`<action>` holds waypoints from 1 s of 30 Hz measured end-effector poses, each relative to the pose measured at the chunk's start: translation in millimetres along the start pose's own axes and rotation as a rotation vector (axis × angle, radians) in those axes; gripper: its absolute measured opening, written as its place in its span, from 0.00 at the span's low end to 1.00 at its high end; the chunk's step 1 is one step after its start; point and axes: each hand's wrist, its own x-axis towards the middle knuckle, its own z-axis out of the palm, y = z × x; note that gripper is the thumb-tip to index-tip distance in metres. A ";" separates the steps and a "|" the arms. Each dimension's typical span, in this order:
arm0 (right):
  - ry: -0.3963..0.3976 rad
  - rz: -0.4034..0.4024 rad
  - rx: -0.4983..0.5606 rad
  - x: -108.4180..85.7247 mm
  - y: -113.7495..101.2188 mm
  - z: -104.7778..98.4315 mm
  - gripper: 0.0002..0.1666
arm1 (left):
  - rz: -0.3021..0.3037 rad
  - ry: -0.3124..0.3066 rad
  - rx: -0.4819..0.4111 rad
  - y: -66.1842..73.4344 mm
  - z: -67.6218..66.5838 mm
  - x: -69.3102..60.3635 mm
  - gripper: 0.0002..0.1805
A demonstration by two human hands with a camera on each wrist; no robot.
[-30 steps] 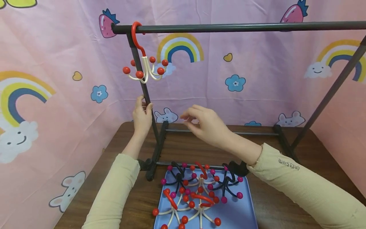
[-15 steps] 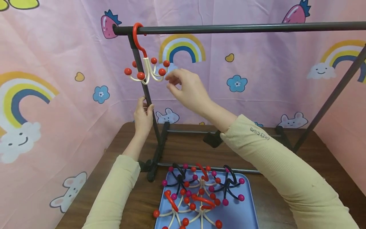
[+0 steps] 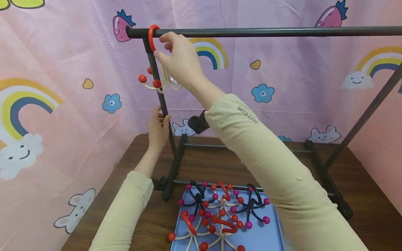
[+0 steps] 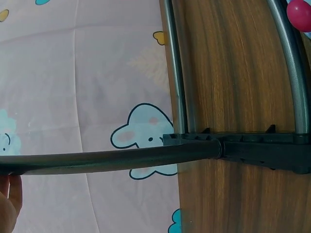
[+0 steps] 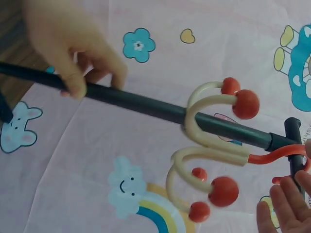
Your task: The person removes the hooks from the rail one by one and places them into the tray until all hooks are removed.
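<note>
A hanger [image 3: 162, 83] with a red hook, curved cream arms and red ball tips hangs at the left end of the dark top rail [image 3: 251, 32]. My right hand [image 3: 182, 62] is raised beside its red hook [image 3: 151, 40]; in the right wrist view its fingers [image 5: 286, 201] are spread around the hook without plainly closing on it. Lower down, my left hand [image 3: 158, 129] grips the rack's left upright pole [image 3: 161, 101]. Thumb and fingers lie on either side of the pole in the right wrist view. Only fingertips of the left hand [image 4: 9, 199] show in the left wrist view.
A blue tray [image 3: 265, 237] on the wooden table [image 3: 150, 223] bears several similar hangers, red-and-cream ones and black ones [image 3: 251, 204] with pink balls. The rack's base bar [image 3: 179, 153] stands behind it. A printed pink cloth [image 3: 226, 104] hangs at the back and sides.
My right hand has risen and moved left, from the space above the tray to the hanger's hook. The left hand stays on the pole.
</note>
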 end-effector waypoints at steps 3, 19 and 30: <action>-0.028 0.057 0.020 5.5 -5.4 0.8 0.25 | 0.030 0.007 0.000 0.3 1.7 0.4 0.20; 0.109 0.043 0.078 9.5 0.4 1.7 0.10 | 0.038 0.008 0.024 2.9 6.5 -1.6 0.19; 0.220 -0.057 0.252 1.0 15.7 -25.4 0.12 | -0.026 -0.005 0.024 4.7 8.3 1.9 0.21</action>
